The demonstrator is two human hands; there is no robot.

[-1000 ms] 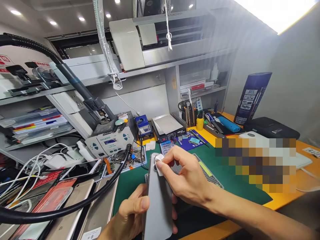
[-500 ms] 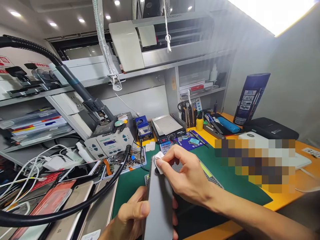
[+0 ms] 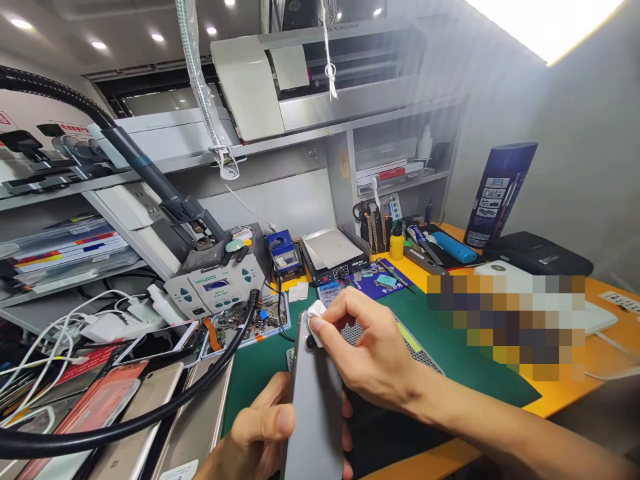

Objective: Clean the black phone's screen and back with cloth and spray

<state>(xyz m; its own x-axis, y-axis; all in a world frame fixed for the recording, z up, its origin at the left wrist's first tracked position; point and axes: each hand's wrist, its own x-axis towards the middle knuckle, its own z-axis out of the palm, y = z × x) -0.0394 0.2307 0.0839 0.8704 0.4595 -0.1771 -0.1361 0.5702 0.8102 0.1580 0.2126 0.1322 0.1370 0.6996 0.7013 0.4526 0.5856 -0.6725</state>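
Note:
A grey smartphone (image 3: 315, 417) stands tilted, back side up, in my left hand (image 3: 265, 423); the thumb presses its left edge and the fingertips wrap round the right edge. My right hand (image 3: 377, 353) pinches a small folded white wipe (image 3: 316, 312) against the phone's top end, beside the camera lenses (image 3: 309, 341). The wipe and fingers hide part of the camera area. Beneath the hands lie a green mat (image 3: 475, 360) and a perforated metal plate (image 3: 420, 357), partly covered by my right hand.
A thick black hose (image 3: 190, 393) arcs across the left, over several phones (image 3: 143, 417). Behind are a tray of small parts (image 3: 270, 317), a soldering station (image 3: 215, 283) and a flat heating plate (image 3: 333, 250). A blue spray can (image 3: 500, 193) stands at the right back.
The view has shifted slightly, so everything sits a little further left. Both hands keep their grips; the wipe stays at the camera end, with a little more of a lens showing.

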